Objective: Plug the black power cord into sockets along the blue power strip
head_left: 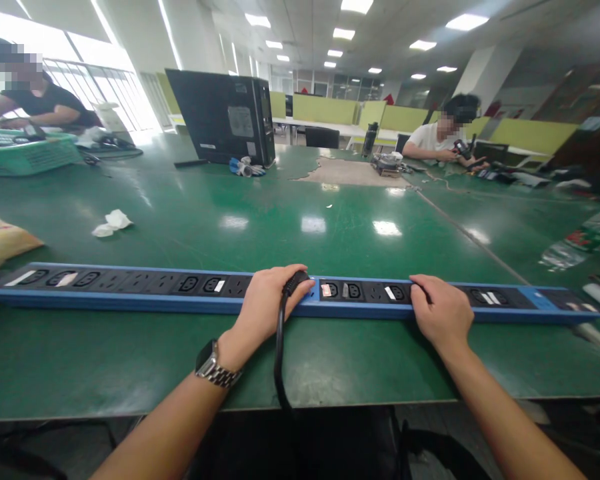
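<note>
A long blue power strip with black socket panels lies across the front of the table, bits of white tape on some sockets. My left hand is closed around a black plug and rests on the strip left of its middle. From that plug a thick black cord drops over the table's front edge. Whether the plug sits in a socket is hidden by my fingers. Farther right, my right hand grips the strip, thumb and curled fingers at its edges.
On the green table stand a black computer case with gloves beside it, a green basket and crumpled tissue. A plastic bottle lies at right. Two people sit across, at far left and right.
</note>
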The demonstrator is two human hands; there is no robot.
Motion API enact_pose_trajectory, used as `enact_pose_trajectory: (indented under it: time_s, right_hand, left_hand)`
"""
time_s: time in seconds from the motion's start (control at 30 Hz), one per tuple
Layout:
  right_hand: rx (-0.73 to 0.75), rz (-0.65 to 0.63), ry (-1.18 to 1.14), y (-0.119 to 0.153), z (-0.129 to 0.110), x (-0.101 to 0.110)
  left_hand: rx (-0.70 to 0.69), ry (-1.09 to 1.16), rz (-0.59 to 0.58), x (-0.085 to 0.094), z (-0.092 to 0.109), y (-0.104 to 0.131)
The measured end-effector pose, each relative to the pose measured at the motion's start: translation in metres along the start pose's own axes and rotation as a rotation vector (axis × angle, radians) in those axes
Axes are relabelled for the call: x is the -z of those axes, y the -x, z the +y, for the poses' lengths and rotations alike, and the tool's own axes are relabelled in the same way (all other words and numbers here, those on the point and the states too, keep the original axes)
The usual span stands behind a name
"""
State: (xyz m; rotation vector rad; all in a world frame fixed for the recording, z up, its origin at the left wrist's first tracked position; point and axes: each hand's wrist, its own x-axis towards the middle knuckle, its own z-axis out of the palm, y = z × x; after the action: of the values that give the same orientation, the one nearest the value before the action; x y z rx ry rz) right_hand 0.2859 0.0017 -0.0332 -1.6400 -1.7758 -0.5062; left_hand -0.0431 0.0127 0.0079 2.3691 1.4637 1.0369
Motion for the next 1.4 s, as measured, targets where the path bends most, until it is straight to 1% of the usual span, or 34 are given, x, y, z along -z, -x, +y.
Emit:
enact_pose_trajectory:
  time_s: [0.1,0.2,0.27,0.33,0.4,0.53,0.57,0.6,0.63,0.7,0.73,0.77,0.8,0.83,0.87,0.9,0.93,0.97,1.03,1.1,1.13,1.2,1.27,1.33,1.4]
  right_hand:
    - [-0.012,-0.01,-0.003,0.0,0.0,-0.001]
    - [-0.005,0.001,-0.014,0.0,0.001,-0.001]
    - [-0.004,0.008,-0.018,0.0,0.001,-0.002]
    - [-0.005,0.005,-0.02,0.0,0.0,-0.001]
    - [-0.007,0.001,-0.021,0.0,-0.001,-0.001]
    - [-0.019,-0.005,-0.03,0.001,-0.001,-0.001]
    - [-0.032,-0.013,-0.039,0.001,-0.001,-0.001]
    - [-0.055,-0.023,-0.057,0.0,0.0,-0.001]
    - [-0.095,-0.036,-0.088,-0.002,0.0,0.0]
    - [-0.23,-0.064,-0.221,-0.01,-0.002,0.006]
    - [-0.316,-0.066,-0.33,-0.015,-0.006,0.011]
    - [-0.395,-0.071,-0.457,-0.021,-0.013,0.017]
    - [-0.456,-0.093,-0.588,-0.027,-0.021,0.025]
    - [-0.489,-0.142,-0.708,-0.032,-0.032,0.034]
    - [-0.487,-0.224,-0.798,-0.037,-0.044,0.042]
    - [-0.451,-0.329,-0.84,-0.041,-0.056,0.05]
    - [-0.387,-0.43,-0.832,-0.043,-0.067,0.057]
    - [-0.313,-0.502,-0.785,-0.045,-0.076,0.061]
    - [-0.193,-0.545,-0.641,-0.048,-0.084,0.063]
    - [-0.157,-0.573,-0.539,-0.051,-0.078,0.058]
    - [-0.157,-0.625,-0.529,-0.052,-0.072,0.054]
    - [-0.154,-0.773,-0.566,-0.057,-0.059,0.048]
    - [-0.13,-0.895,-0.602,-0.062,-0.051,0.045]
    - [-0.09,-0.936,-0.535,-0.067,-0.053,0.046]
    - [-0.027,-0.928,-0.344,-0.069,-0.063,0.049]
  left_hand:
    - [-0.003,-0.022,-0.057,0.002,0.001,-0.001]
    - [-0.016,-0.124,-0.084,0.003,0.01,-0.001]
    - [-0.061,-0.192,-0.093,0.002,0.018,0.002]
    - [-0.109,-0.213,-0.1,0.001,0.024,0.006]
    - [-0.118,-0.174,-0.113,-0.001,0.024,0.009]
    - [-0.084,0.0,-0.147,0.0,0.013,0.01]
    - [-0.066,0.069,-0.124,0.001,0.011,0.009]
    - [-0.039,0.152,-0.074,0.003,0.01,0.007]
    - [-0.005,0.239,0.001,0.004,0.012,0.006]
    - [0.044,0.368,0.159,0.007,0.019,0.0]
    - [0.045,0.395,0.205,0.007,0.025,-0.004]
    - [0.026,0.395,0.217,0.006,0.033,-0.008]
    - [-0.008,0.374,0.198,0.002,0.041,-0.013]
    - [-0.054,0.348,0.155,-0.003,0.05,-0.017]
    - [-0.103,0.319,0.106,-0.01,0.059,-0.021]
    - [-0.148,0.286,0.063,-0.017,0.067,-0.025]
    - [-0.184,0.246,0.023,-0.025,0.074,-0.029]
    - [-0.203,0.198,-0.012,-0.032,0.08,-0.031]
    - [-0.194,0.092,-0.068,-0.041,0.083,-0.034]
    - [-0.16,-0.02,-0.1,-0.042,0.076,-0.033]
    - [-0.142,-0.073,-0.101,-0.04,0.07,-0.031]
    - [-0.111,-0.166,-0.088,-0.036,0.055,-0.024]
    - [-0.083,-0.225,-0.087,-0.032,0.042,-0.017]
    - [-0.078,-0.253,-0.111,-0.032,0.034,-0.011]
    - [-0.087,-0.275,-0.124,-0.033,0.033,-0.007]
